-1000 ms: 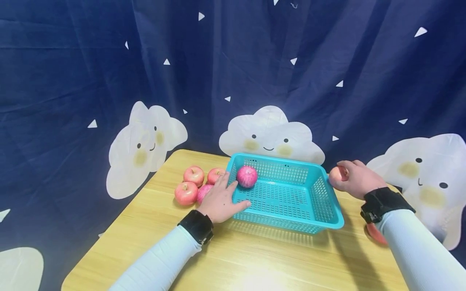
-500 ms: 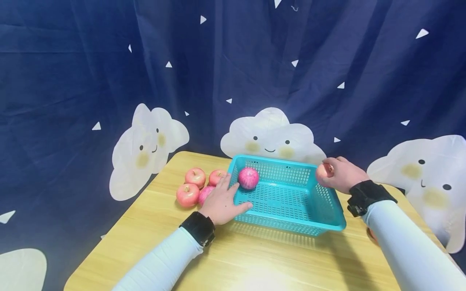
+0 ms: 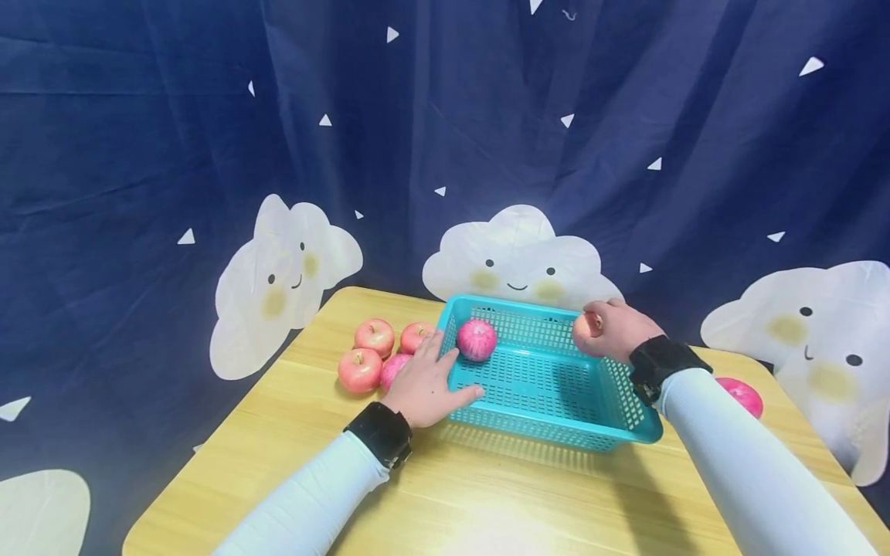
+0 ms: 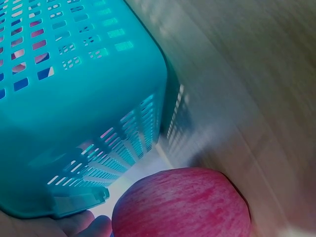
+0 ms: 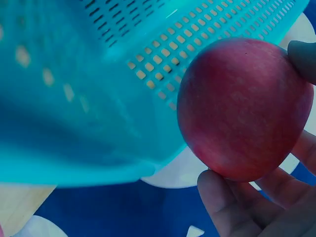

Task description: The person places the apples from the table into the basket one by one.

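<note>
A turquoise perforated basket point(image 3: 535, 427) sits on the wooden table. Over its left rim lies my left hand point(image 3: 426, 390), fingers spread and fairly straight, with a fingertip point(image 4: 98, 227) at the rim in the left wrist view. My right hand point(image 3: 624, 333) grips a pinkish apple point(image 3: 582, 332) with fingers and thumb around it, above the basket's right part; the right wrist view shows this apple point(image 5: 244, 108) beside the basket wall. Inside the basket, at the left, rests a darker pink apple point(image 3: 477, 340).
Left of the basket are several apples point(image 3: 360, 371), one darker pink apple point(image 3: 393, 369) partly hidden by my left hand. Another darker apple point(image 3: 741, 396) lies right of the basket, partly behind my right sleeve. A dark blue curtain point(image 3: 389, 139) with clouds hangs behind the table point(image 3: 292, 432).
My right hand has carried its apple leftward, from outside the basket's right rim to over its inside. The apple behind the right sleeve shows more. My left hand stays on the rim.
</note>
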{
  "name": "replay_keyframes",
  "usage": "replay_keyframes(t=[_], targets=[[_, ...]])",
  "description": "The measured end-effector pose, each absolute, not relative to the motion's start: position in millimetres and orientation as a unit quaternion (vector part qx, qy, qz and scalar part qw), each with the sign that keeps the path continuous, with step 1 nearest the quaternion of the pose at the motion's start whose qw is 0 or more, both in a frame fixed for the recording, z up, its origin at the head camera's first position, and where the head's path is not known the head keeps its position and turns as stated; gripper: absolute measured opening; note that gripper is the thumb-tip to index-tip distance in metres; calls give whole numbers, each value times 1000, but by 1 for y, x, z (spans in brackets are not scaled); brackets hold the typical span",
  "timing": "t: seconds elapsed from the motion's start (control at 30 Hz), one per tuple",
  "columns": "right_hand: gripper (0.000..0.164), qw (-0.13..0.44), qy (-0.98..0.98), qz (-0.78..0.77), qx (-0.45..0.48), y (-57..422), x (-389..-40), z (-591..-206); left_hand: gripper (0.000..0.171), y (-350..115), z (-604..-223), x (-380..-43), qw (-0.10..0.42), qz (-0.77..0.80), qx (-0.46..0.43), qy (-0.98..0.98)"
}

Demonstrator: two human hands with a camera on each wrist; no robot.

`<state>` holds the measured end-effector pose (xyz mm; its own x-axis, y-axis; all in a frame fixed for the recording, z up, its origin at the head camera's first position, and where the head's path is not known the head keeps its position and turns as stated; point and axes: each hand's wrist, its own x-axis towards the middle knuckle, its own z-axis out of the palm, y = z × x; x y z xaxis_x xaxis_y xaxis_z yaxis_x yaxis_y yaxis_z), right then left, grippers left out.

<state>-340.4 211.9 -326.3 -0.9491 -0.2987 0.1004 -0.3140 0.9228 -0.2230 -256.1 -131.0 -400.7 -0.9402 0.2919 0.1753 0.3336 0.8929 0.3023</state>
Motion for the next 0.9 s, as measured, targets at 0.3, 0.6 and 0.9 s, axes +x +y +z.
replay_keyframes(t=[0.3, 0.6, 0.9], targets=[[59, 21, -978, 126, 164, 183, -354, -338, 98, -131, -400, -258, 66, -162, -162, -971], [47, 18, -976, 126, 178, 154, -365, -348, 99, -133, -401, -259, 63, -165, -155, -972], [48, 9, -976, 129, 177, 139, -371, -361, 98, -132, -404, -259, 65, -162, -159, -972]])
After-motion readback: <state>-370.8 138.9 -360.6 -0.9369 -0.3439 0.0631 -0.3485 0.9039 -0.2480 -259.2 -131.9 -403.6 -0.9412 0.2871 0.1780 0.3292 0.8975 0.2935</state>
